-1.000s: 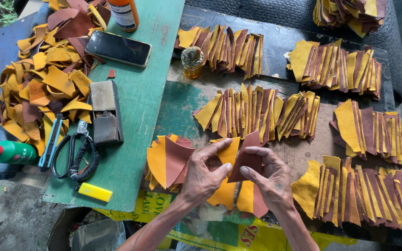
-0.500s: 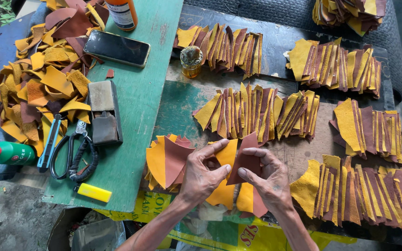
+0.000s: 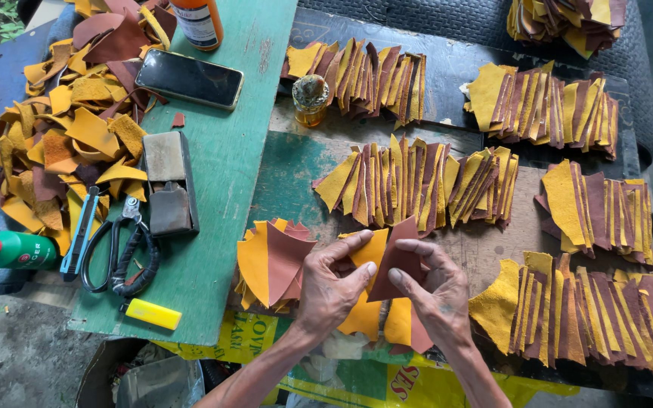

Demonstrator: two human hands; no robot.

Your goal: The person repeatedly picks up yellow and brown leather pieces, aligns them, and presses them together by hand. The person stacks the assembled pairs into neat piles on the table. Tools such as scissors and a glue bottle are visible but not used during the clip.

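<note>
Far to my left a green bottle (image 3: pixel 15 251) lies beside the scrap heap (image 3: pixel 69 128) of yellow and brown offcuts, with a blue knife (image 3: pixel 81 234), black scissors (image 3: pixel 122 253) and a yellow lighter (image 3: pixel 153 313) on the green board (image 3: pixel 228 174); none of that concerns my hands. Nearer in sits a small fan (image 3: pixel 272 264) of cut pieces, orange over brown, just beside my left hand (image 3: pixel 330 291). That hand's fingers are pinched narrow on the yellow piece (image 3: pixel 368 253), thumb on top, the rest tucked under where I cannot see them well. Touching it, slightly overlapping its right edge, is the brown piece (image 3: pixel 398 261), which my right hand (image 3: pixel 436 298) holds by its lower corner between thumb and forefinger, point upward. Both are held just above the tabletop (image 3: pixel 485 245), over a few more pieces lying below my wrists. They look like thin leather: light, limp enough to droop if held by a tip, with a napped face that should grip rather than slide, I judge. Nothing fragile, but the edges may curl, so the wide end near the corner is where I'd hold, fingers flat, not the narrow point. To my right lie the rows (image 3: pixel 568 310) of already paired strips, well apart from my hands.
</note>
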